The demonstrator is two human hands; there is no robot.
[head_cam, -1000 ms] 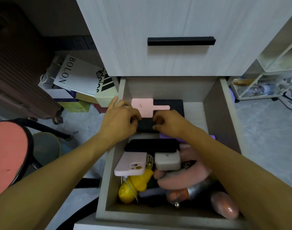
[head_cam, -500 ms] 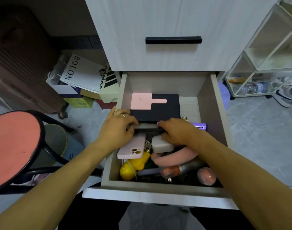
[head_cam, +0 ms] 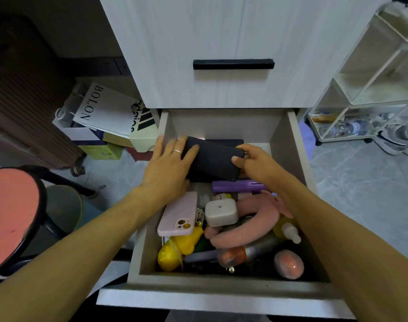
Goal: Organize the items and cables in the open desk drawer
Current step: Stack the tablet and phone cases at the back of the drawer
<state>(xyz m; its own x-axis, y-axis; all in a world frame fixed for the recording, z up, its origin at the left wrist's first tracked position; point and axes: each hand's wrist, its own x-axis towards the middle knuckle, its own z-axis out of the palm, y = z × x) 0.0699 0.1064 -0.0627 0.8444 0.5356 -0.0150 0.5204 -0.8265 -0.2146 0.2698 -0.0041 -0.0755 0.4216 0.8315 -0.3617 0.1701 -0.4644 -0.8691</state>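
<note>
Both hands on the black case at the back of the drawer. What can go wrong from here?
1. The black case is tilted, pinched at one end by the right hand, with the left hand flat on it; it may slip onto the purple pen.
2. The right forearm crosses the pink plush and may drag it.
3. The thin cable beside the white box may snag.

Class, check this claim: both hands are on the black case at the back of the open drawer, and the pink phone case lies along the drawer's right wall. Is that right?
One detail is wrong. The head view shows the pink phone case along the drawer's left wall, not the right. Both the left hand and right hand are indeed on the black case at the back.
</note>
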